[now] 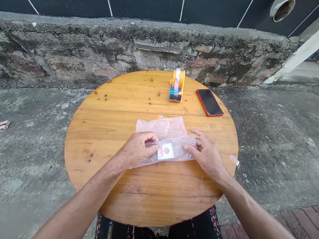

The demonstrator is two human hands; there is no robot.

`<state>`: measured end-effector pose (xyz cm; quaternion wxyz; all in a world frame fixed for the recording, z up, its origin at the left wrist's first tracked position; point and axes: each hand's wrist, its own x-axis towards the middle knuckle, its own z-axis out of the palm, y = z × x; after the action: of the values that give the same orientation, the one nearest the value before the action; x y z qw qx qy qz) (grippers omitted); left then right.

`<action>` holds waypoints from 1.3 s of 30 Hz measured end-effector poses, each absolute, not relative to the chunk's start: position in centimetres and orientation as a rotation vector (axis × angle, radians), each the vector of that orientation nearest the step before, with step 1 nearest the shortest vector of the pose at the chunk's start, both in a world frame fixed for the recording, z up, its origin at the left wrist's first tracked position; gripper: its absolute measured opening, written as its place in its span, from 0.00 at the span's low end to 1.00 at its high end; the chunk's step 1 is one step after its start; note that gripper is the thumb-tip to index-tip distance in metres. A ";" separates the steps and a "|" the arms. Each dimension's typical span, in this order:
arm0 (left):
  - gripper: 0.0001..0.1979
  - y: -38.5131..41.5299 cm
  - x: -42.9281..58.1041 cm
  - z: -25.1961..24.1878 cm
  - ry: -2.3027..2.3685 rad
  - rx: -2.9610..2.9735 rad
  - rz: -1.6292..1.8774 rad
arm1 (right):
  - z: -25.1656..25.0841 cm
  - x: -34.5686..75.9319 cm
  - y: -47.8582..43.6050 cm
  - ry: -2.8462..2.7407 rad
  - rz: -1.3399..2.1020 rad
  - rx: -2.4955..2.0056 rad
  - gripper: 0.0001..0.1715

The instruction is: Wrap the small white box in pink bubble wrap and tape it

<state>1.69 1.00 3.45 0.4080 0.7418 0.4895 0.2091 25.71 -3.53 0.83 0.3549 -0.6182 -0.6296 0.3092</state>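
Note:
A sheet of clear bubble wrap (163, 128) lies in the middle of the round wooden table (105, 113), its near part folded over a small white item with a red mark (165, 151). My left hand (137, 150) rests on the left end of the fold, fingers curled and pinching the wrap. My right hand (204, 151) presses the right end of the fold, fingers partly extended against the wrap.
An orange and blue tape dispenser (177, 84) stands at the table's far side. A red-edged phone (209, 102) lies to its right. A strip of tape (234, 160) hangs at the table's right edge. A rough stone wall (85, 51) runs behind, concrete ground all round.

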 end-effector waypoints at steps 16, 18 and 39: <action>0.09 0.9 1.9 3.6 1.182 1.849 0.607 | 4.8 22.2 -3.2 -2.484 0.175 -1.223 0.37; 0.11 0.8 1.7 3.5 1.155 1.848 0.614 | 4.3 22.0 -2.7 -2.494 0.231 -1.218 0.38; 0.14 -0.9 0.8 3.5 1.146 1.927 0.476 | 4.7 24.6 -3.3 -2.241 0.627 -1.326 0.25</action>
<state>0.80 -0.85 3.47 0.4123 0.7660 0.4555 0.1892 24.55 -3.28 4.73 0.2295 -0.4820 -0.8143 0.2277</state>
